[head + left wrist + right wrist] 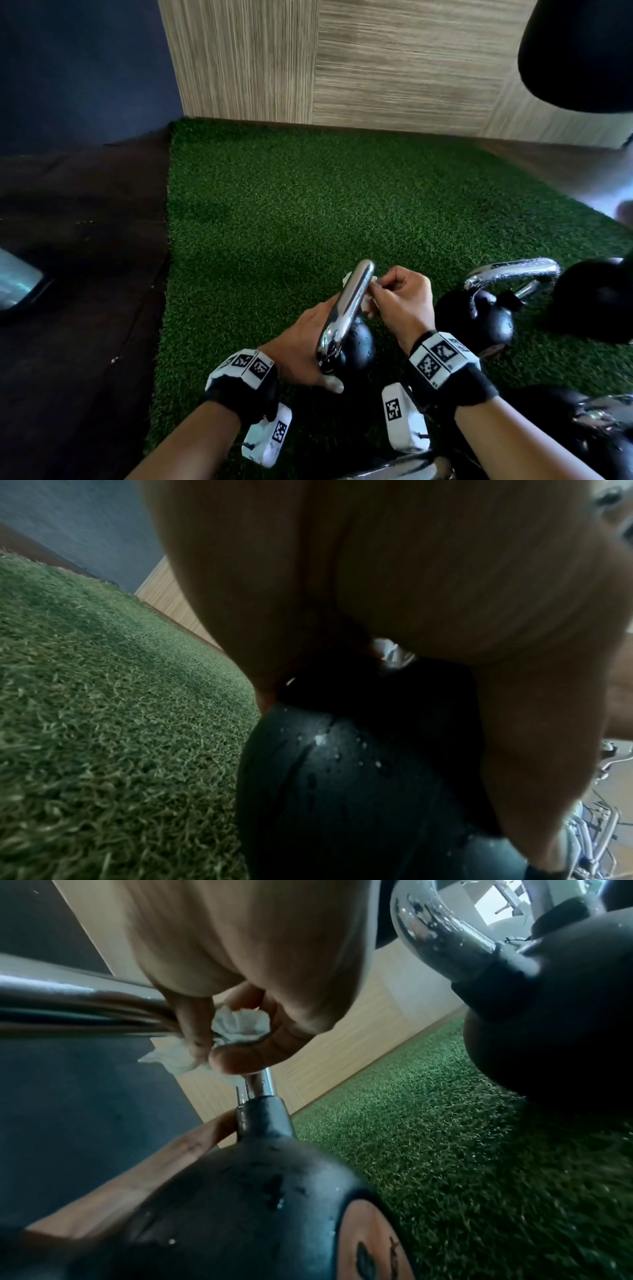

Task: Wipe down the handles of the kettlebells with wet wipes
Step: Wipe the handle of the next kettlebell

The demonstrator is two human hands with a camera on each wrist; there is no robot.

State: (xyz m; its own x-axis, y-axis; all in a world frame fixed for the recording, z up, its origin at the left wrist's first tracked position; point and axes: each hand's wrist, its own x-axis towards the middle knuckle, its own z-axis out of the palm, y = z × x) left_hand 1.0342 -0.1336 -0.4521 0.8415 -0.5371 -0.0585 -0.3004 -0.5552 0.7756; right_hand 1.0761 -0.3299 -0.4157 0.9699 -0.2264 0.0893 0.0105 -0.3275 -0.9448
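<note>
A kettlebell with a wet black body (358, 346) and a chrome handle (347, 301) is tilted over the green turf. My left hand (305, 346) grips it from the left at the base of the handle, thumb under the body. In the left wrist view my palm (377, 574) covers the top of the wet body (342, 791). My right hand (397, 294) pinches a crumpled white wet wipe (369, 303) against the right side of the handle near its top. The right wrist view shows the wipe (240, 1026) bunched between thumb and fingers around the chrome bar (78, 1007).
A second kettlebell (479, 318) with a chrome handle (513, 270) stands just right of my right hand, and more dark ones (592, 294) lie beyond and at lower right (589, 421). Turf (308, 205) stretches ahead to a wooden wall (342, 61). Dark flooring (85, 274) lies left.
</note>
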